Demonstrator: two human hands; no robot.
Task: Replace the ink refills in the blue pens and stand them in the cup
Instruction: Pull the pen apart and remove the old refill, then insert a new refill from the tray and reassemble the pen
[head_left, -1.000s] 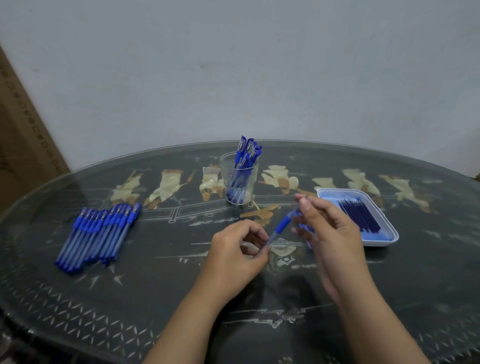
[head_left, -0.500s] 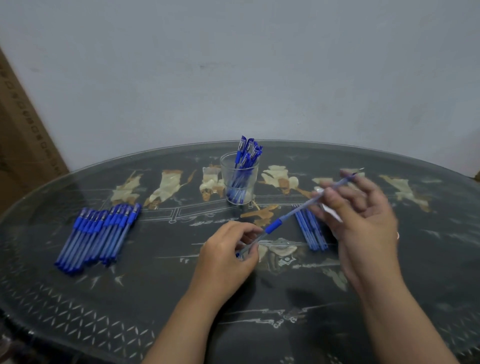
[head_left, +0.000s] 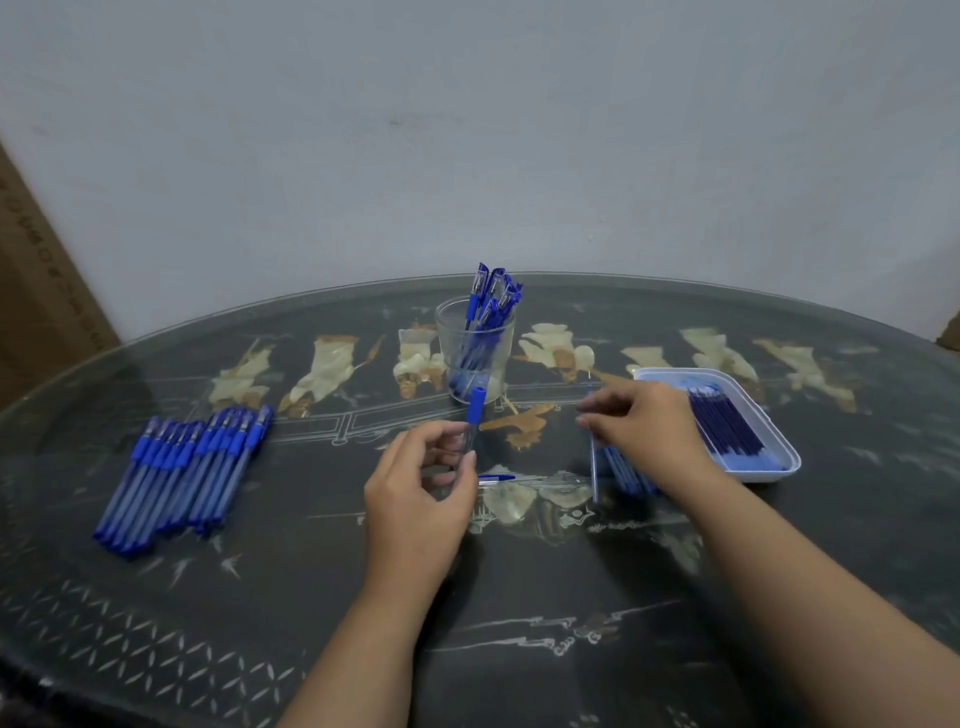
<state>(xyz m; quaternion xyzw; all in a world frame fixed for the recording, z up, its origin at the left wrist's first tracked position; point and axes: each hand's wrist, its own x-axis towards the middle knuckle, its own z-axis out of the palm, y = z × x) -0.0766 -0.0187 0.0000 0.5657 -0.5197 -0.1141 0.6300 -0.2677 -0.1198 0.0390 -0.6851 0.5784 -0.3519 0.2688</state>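
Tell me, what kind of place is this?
Probably a room in someone's home, though I can't be sure. There's a glass-topped table with pretty patterns in it, a plain painted wall behind it, and a cardboard box at the left.

Right of the clear plastic cup (head_left: 475, 353), your right hand (head_left: 644, 431) is motion-blurred; whether it pinches the thin blue refill (head_left: 594, 470) beneath it cannot be told. It covers part of the loose pile of blue refills (head_left: 623, 473). In front of the cup, your left hand (head_left: 415, 493) hides the lower end of the clear pen barrel with blue grip (head_left: 476, 406). Far left of the cup, the brown cardboard box (head_left: 36, 291) runs off the edge.
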